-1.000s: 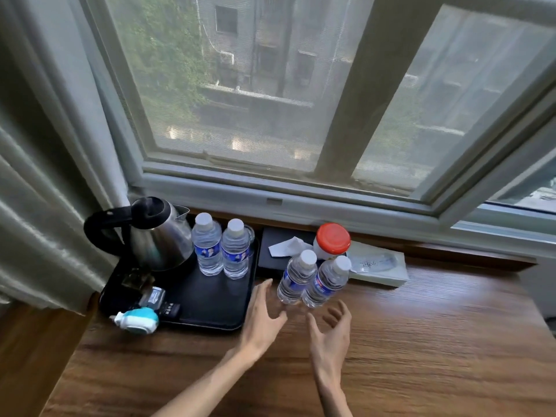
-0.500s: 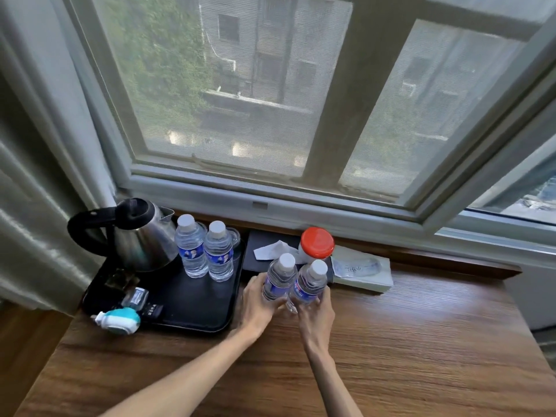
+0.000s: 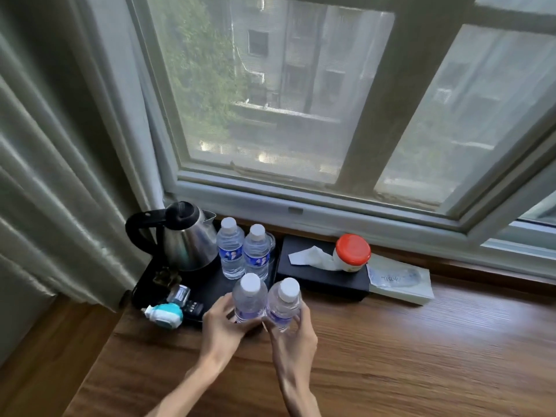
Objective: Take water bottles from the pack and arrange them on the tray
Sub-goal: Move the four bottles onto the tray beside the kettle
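Observation:
My left hand (image 3: 224, 325) grips a small clear water bottle (image 3: 249, 296) with a white cap, held over the front right part of the black tray (image 3: 210, 288). Right beside it, my right hand (image 3: 293, 335) holds a second such bottle (image 3: 284, 303) near the tray's right edge. The two held bottles touch side by side. I cannot tell whether their bases rest on the tray. Two more bottles with blue labels (image 3: 231, 249) (image 3: 256, 252) stand upright at the back of the tray, next to the kettle. No pack is in sight.
A steel kettle (image 3: 183, 239) with a black handle fills the tray's back left. A teal and white gadget (image 3: 164, 316) and small sachets lie at its front left. A black tissue box (image 3: 322, 276), a red-lidded jar (image 3: 352, 252) and a flat packet (image 3: 400, 279) line the window sill. Curtain hangs left.
Both hands closed on the two bottles that stood on the wooden table and carried them left, to the front right of the tray.

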A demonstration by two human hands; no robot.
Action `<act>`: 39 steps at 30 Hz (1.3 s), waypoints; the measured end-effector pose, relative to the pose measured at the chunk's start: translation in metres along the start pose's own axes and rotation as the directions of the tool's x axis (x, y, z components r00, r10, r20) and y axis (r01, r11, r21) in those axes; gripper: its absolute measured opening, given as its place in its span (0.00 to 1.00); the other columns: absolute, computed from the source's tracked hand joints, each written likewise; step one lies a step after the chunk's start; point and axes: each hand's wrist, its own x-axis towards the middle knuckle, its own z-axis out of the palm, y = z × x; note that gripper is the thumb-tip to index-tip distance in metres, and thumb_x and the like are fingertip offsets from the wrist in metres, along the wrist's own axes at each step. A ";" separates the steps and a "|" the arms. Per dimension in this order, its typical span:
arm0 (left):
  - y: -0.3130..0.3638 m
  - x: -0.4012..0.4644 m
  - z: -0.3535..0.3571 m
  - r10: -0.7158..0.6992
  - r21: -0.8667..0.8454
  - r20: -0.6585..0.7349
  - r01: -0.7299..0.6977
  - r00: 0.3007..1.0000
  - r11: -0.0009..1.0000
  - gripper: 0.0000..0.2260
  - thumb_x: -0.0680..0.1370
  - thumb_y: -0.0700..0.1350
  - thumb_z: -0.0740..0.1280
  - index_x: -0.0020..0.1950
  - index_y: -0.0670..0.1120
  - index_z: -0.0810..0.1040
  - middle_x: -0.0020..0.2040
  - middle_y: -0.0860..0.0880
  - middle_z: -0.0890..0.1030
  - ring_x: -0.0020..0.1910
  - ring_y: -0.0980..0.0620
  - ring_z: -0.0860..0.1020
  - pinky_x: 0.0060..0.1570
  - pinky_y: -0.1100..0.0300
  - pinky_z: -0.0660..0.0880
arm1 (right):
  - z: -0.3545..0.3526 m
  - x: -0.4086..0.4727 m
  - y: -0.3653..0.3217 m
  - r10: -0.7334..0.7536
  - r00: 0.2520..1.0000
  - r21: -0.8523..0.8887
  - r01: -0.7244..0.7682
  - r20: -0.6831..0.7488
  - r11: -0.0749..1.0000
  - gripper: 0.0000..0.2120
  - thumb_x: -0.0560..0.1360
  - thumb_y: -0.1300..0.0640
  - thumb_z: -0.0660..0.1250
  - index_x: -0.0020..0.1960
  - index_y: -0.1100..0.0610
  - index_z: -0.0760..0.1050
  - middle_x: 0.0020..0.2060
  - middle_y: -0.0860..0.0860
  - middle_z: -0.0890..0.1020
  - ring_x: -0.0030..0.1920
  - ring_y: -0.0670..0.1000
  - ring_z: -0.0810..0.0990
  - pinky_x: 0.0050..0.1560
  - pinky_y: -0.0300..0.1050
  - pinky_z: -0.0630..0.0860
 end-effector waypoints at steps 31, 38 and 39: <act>-0.034 0.073 -0.035 0.022 0.222 -0.092 -0.001 0.996 0.975 0.20 0.61 0.44 0.83 0.50 0.51 0.81 0.44 0.55 0.87 0.45 0.59 0.85 0.47 0.49 0.83 | 0.099 0.034 -0.006 -0.054 0.998 -0.129 0.056 0.019 0.990 0.33 0.71 0.54 0.76 0.72 0.49 0.66 0.66 0.46 0.76 0.66 0.48 0.76 0.64 0.51 0.75; -0.037 0.075 -0.037 0.018 0.207 -0.088 0.000 0.996 0.978 0.21 0.62 0.43 0.83 0.51 0.51 0.80 0.45 0.54 0.87 0.47 0.58 0.85 0.48 0.49 0.83 | 0.106 0.031 -0.008 -0.049 0.999 -0.143 0.045 -0.022 0.989 0.34 0.71 0.59 0.76 0.73 0.53 0.66 0.65 0.49 0.75 0.66 0.50 0.75 0.65 0.45 0.73; -0.036 0.075 -0.036 0.022 0.210 -0.093 -0.002 0.995 0.978 0.20 0.62 0.42 0.83 0.51 0.51 0.80 0.45 0.54 0.87 0.47 0.58 0.85 0.48 0.49 0.83 | 0.106 0.031 -0.008 -0.051 0.998 -0.149 0.048 -0.020 0.988 0.34 0.71 0.59 0.76 0.73 0.53 0.66 0.65 0.49 0.76 0.66 0.50 0.75 0.65 0.45 0.73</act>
